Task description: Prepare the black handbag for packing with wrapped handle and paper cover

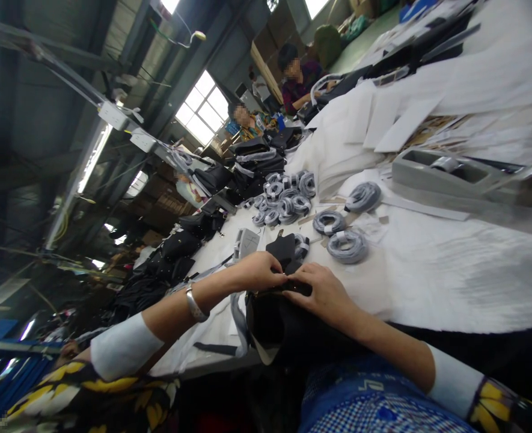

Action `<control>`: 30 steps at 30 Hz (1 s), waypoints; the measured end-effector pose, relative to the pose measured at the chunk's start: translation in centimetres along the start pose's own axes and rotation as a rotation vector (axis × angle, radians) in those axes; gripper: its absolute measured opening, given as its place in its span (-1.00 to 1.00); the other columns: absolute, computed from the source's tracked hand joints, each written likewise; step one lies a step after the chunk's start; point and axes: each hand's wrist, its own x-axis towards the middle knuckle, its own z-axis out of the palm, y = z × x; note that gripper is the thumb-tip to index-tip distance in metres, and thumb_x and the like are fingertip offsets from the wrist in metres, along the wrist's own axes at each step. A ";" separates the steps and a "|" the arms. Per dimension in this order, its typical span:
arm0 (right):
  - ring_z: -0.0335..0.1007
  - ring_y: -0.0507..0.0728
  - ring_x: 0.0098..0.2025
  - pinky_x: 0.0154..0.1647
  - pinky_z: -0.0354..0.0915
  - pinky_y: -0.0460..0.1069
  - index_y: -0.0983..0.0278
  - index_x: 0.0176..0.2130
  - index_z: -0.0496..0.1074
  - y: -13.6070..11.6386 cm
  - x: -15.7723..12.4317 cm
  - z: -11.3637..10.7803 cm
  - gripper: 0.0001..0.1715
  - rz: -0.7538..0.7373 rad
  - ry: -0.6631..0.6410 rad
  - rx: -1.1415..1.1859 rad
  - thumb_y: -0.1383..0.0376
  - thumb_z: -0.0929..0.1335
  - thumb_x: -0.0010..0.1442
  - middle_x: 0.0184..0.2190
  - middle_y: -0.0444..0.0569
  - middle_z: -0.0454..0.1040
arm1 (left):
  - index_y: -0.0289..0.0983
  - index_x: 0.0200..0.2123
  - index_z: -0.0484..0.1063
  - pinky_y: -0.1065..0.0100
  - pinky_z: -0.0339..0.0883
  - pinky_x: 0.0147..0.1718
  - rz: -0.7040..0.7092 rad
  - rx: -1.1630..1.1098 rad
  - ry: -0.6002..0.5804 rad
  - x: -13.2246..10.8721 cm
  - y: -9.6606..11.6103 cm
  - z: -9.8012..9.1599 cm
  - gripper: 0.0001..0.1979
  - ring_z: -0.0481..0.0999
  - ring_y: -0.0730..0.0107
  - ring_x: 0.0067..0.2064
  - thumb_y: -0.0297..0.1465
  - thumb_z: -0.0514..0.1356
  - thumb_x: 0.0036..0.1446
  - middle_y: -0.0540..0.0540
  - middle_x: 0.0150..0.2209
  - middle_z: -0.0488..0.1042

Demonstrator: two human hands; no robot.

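Observation:
A black bag (275, 325) rests against the near edge of the white-covered table (464, 270). My left hand (261, 270) is closed in a pinch on the bag's top edge, a silver bracelet on its wrist. My right hand (322, 291) curls its fingers over the same edge, just right of the left. A black flap piece (284, 248) stands just beyond the fingers. Coiled grey straps (347, 245) lie a little further out on the table.
A pile of more coiled straps (284, 195) lies further back, with stacked black bags (256, 162) behind it. A grey tape dispenser (455, 171) sits at right. White sheets (383, 114) cover the far table. Other people sit at the far end.

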 end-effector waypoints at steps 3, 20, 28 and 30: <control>0.40 0.16 -0.20 -0.15 0.25 0.06 0.20 -0.25 0.55 0.1 0.0 0.0 -0.77 -0.002 0.030 0.022 0.14 0.51 0.10 -0.31 -0.07 0.50 | -0.27 -0.39 0.62 0.43 0.15 -0.49 -0.022 -0.046 0.012 -0.6 -0.1 0.2 -0.70 0.39 0.42 -0.49 -0.21 0.16 0.07 -0.01 -0.56 0.49; 0.37 0.18 -0.18 -0.08 0.22 0.10 0.22 -0.22 0.50 0.0 -0.7 -0.3 -0.79 -0.060 0.145 -0.013 0.25 0.51 0.12 -0.30 -0.06 0.49 | -0.23 -0.35 0.59 0.35 0.17 -0.35 0.011 0.020 0.169 -1.8 1.9 1.5 -0.73 0.46 0.28 -0.36 -0.22 0.15 0.12 -0.08 -0.43 0.55; 0.35 0.19 -0.20 -0.09 0.20 0.11 0.22 -0.22 0.49 -0.2 -0.9 0.5 -0.77 -0.082 0.090 -0.085 0.23 0.51 0.11 -0.31 -0.05 0.48 | -0.20 -0.39 0.60 0.41 0.15 -0.45 0.051 0.022 0.067 -0.8 1.1 1.8 -0.78 0.43 0.38 -0.45 -0.24 0.19 0.09 0.00 -0.51 0.51; 0.36 0.20 -0.18 -0.08 0.20 0.11 0.23 -0.21 0.50 -0.1 -1.0 0.8 -0.75 -0.079 0.071 -0.104 0.22 0.51 0.11 -0.30 -0.04 0.48 | -0.20 -0.42 0.59 0.39 0.12 -0.46 0.058 0.017 0.067 -0.4 0.8 2.2 -0.80 0.41 0.37 -0.46 -0.26 0.20 0.07 -0.01 -0.52 0.50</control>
